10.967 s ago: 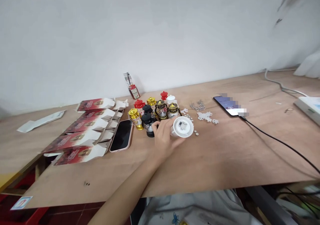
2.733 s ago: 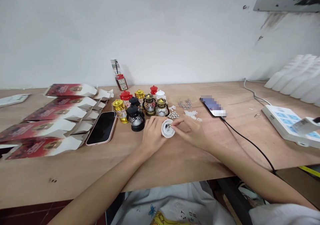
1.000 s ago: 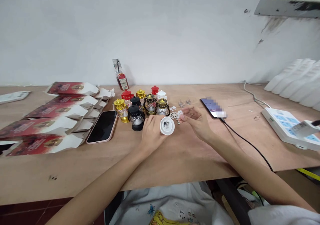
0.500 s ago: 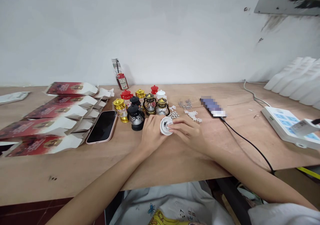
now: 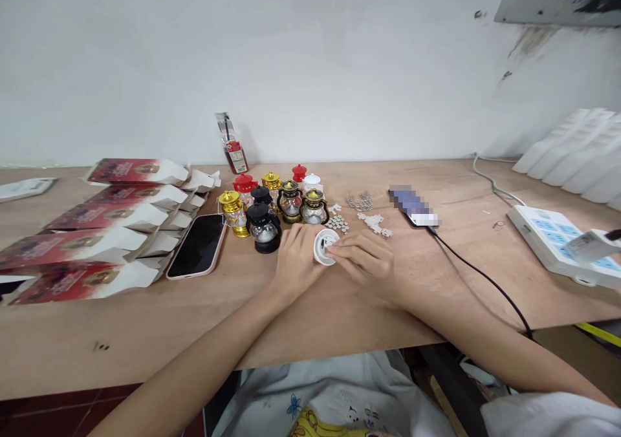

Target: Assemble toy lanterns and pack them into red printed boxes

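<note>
My left hand (image 5: 297, 256) is wrapped round a small white lantern, its round open base (image 5: 320, 251) turned towards me. Most of its body is hidden by my fingers. My right hand (image 5: 366, 259) pinches with thumb and forefinger at the middle of that base; whatever is between the fingertips is too small to make out. Just beyond my hands stand several mini lanterns: black (image 5: 262, 230), gold (image 5: 233, 214), bronze (image 5: 314, 209), red and white (image 5: 312, 182). Button cells (image 5: 338, 223), small white plastic pieces (image 5: 373, 222) and a pile of small metal parts (image 5: 359, 200) lie by them.
Flattened red and white boxes (image 5: 92, 236) overlap on the left beside a dark-screened phone (image 5: 198, 246). A second phone (image 5: 414, 207) with a black cable lies at right, near a power strip (image 5: 557, 236). A packaged bottle (image 5: 235, 152) leans on the wall; white foam-like pieces (image 5: 572, 156) stand far right.
The white lantern's base has turned slightly and shifted a little right in my left hand. My right fingers have curled closer together over it.
</note>
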`<action>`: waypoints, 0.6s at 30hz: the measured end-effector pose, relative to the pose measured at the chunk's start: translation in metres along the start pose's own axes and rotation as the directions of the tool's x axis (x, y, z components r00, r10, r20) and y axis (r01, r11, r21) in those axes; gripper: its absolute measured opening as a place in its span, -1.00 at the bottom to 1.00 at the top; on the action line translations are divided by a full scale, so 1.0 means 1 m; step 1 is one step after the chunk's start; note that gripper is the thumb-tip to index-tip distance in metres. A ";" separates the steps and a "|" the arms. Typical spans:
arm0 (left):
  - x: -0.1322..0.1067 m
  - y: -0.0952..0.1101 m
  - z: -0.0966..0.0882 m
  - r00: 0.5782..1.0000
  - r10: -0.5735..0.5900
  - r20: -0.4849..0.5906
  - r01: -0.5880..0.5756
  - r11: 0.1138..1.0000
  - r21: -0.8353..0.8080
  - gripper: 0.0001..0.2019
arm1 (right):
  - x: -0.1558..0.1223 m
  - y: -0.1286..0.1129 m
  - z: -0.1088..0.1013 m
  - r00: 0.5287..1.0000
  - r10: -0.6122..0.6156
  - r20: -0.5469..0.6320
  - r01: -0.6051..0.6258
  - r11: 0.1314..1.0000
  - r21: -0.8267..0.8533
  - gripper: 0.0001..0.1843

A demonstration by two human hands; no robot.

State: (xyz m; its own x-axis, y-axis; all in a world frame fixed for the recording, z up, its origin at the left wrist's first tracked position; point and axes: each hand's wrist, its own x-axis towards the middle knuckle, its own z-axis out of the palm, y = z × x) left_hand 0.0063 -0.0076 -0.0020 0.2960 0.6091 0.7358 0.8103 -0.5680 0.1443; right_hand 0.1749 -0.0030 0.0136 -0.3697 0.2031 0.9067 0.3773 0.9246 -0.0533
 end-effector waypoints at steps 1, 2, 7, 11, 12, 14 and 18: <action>0.000 0.000 0.000 1.000 0.002 -0.006 -0.002 1.000 -0.003 -0.76 | 0.000 0.000 0.001 1.000 -0.008 0.005 0.008 1.000 -0.012 -0.84; 0.000 0.001 -0.001 1.000 0.006 -0.011 -0.006 1.000 -0.007 -0.77 | -0.001 0.000 0.001 1.000 -0.014 0.007 0.014 1.000 -0.021 -0.84; 0.001 0.001 -0.002 0.999 0.027 -0.023 -0.028 1.000 -0.008 -0.78 | 0.000 -0.002 0.001 0.999 -0.042 0.018 0.042 0.999 -0.025 -0.85; 0.001 0.001 -0.002 0.999 0.027 -0.027 -0.027 1.000 -0.005 -0.80 | 0.002 -0.003 -0.001 0.999 -0.049 0.019 0.051 0.997 -0.061 -0.86; 0.001 0.000 -0.001 0.999 0.027 -0.031 -0.028 1.000 -0.005 -0.80 | 0.002 -0.004 -0.001 0.998 -0.049 0.029 0.051 0.996 -0.072 -0.86; 0.001 0.000 -0.001 0.999 0.027 -0.037 -0.027 1.000 0.000 -0.80 | 0.003 -0.005 -0.001 0.997 -0.038 0.060 0.043 0.995 -0.085 -0.85; 0.002 -0.001 -0.002 0.997 0.048 -0.052 -0.047 0.999 0.021 -0.78 | 0.004 -0.008 -0.001 0.996 0.059 0.066 -0.055 0.997 -0.051 -0.87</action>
State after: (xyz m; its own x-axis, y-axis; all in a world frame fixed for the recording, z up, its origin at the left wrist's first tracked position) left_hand 0.0053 -0.0066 0.0004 0.3083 0.5515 0.7752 0.8060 -0.5842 0.0951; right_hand 0.1712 -0.0094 0.0175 -0.4022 0.2780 0.8723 0.4398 0.8943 -0.0822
